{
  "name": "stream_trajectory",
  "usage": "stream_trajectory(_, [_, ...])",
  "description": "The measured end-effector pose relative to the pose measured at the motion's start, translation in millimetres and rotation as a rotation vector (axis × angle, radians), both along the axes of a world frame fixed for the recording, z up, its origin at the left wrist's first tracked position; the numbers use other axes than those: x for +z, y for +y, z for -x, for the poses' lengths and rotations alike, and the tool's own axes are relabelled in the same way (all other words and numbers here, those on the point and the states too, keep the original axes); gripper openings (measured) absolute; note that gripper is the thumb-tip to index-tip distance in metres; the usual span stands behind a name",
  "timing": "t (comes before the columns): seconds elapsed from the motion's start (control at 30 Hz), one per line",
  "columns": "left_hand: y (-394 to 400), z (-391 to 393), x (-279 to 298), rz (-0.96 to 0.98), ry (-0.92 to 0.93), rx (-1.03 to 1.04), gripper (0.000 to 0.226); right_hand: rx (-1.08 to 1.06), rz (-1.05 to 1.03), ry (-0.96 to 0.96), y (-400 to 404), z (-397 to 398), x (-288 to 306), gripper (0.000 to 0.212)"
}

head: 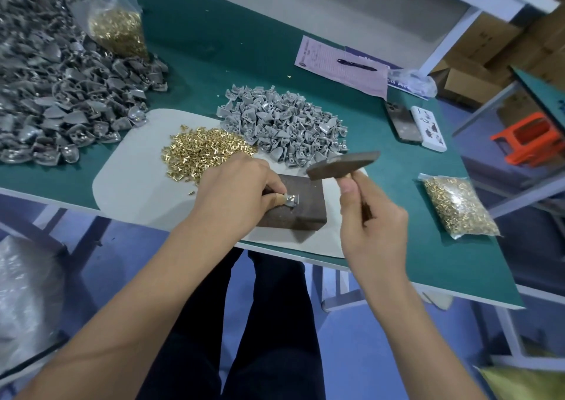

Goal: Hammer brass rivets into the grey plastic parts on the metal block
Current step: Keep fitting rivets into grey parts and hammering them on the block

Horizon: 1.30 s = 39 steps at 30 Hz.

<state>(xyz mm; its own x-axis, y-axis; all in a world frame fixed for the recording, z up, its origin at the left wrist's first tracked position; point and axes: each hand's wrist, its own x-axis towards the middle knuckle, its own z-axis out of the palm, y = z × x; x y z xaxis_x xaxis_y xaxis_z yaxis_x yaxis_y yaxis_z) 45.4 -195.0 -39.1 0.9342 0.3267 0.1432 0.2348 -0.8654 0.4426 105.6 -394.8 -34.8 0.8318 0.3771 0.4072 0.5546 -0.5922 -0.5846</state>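
Note:
A dark metal block (305, 207) lies on a pale mat (134, 167) at the table's near edge. My left hand (235, 191) pinches a small grey plastic part (292, 200) down on the block's top. My right hand (371, 225) grips the handle of a hammer (342, 164); its dark head hangs raised above the block's far right corner. Loose brass rivets (204, 152) are heaped on the mat behind my left hand. A pile of light grey plastic parts (284, 124) lies beyond the block.
A big heap of darker grey parts (61, 93) covers the table's left. Bags of rivets sit at back left (117, 29) and near right (458, 207). Paper with a pen (356, 63), a phone (402, 121) and a white case (428, 126) lie at right. An orange stool (529, 139) stands beyond the table.

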Motion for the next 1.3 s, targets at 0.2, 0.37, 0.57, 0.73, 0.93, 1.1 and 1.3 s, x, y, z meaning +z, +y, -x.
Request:
stream_trajectory(0.2, [0.7,1.0,2.3,0.014,0.004,-0.009,0.013,-0.056,0.05,-0.061,-2.0,2.7,1.7,0.034])
stream_trajectory(0.37, [0.6,0.8,3.4,-0.005,0.025,-0.007,0.014,0.01,0.234,-0.042,2.3,3.2,5.5,0.032])
stream_trajectory(0.57, [0.1,0.4,2.8,-0.019,0.027,-0.005,0.016,0.025,0.165,0.0,3.8,3.9,4.9,0.027])
stream_trajectory(0.73, [1.3,1.0,0.9,-0.004,0.017,-0.014,0.017,-0.138,0.18,0.058,-7.8,-3.1,6.5,0.028])
stream_trajectory(0.93, [0.8,1.7,0.8,-0.008,-0.008,-0.031,0.014,-0.361,0.582,0.323,-18.1,-19.1,-13.0,0.059])
stream_trajectory(1.1, [0.4,13.2,-5.7,0.072,-0.058,-0.057,0.007,-0.328,0.658,0.214,-4.4,-9.0,-11.3,0.058])
stream_trajectory(1.3, [8.7,36.9,-11.1,0.289,-0.298,0.099,0.003,0.221,0.166,-0.129,51.5,14.8,-0.1,0.025])
